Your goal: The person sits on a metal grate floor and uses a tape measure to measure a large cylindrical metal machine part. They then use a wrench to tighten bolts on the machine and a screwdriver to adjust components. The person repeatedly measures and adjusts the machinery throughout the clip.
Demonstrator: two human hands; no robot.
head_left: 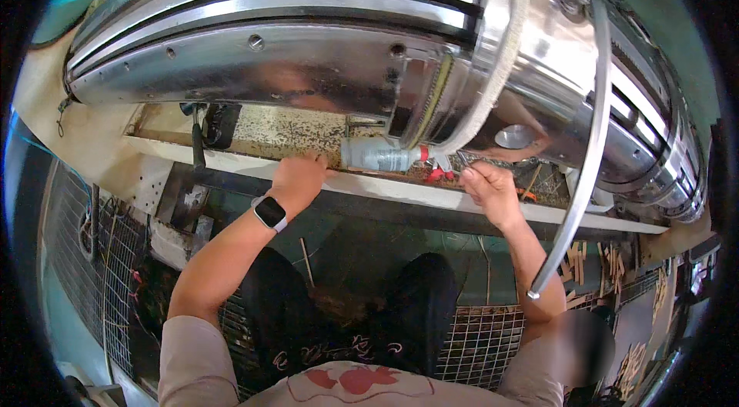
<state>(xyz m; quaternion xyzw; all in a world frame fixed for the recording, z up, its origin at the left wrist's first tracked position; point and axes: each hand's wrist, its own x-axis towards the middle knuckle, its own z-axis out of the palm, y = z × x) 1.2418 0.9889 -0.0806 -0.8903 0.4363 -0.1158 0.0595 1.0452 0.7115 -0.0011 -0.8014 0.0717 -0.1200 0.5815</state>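
Note:
My left hand (pixel 302 178), with a watch (pixel 269 211) at its wrist, rests at the front rim of a long shallow tray (pixel 362 181). Its fingers reach over the rim and are largely hidden, so their grip cannot be made out. Just right of them a clear bottle (pixel 377 155) lies on its side, with a red collar and a red and white spray head. My right hand (pixel 493 188) is closed in a pinch beside the spray head, below the machine's underside. Something thin and dark may stick out from the fingertips, too small to name.
A large polished metal machine (pixel 308 65) with rails and a toothed rack curves above the tray. A bent metal bar (pixel 593 138) crosses in front of my right forearm. A dark-handled tool (pixel 198 138) leans on the tray's left part. Wire grating (pixel 481 338) and wooden strips (pixel 577 262) lie below.

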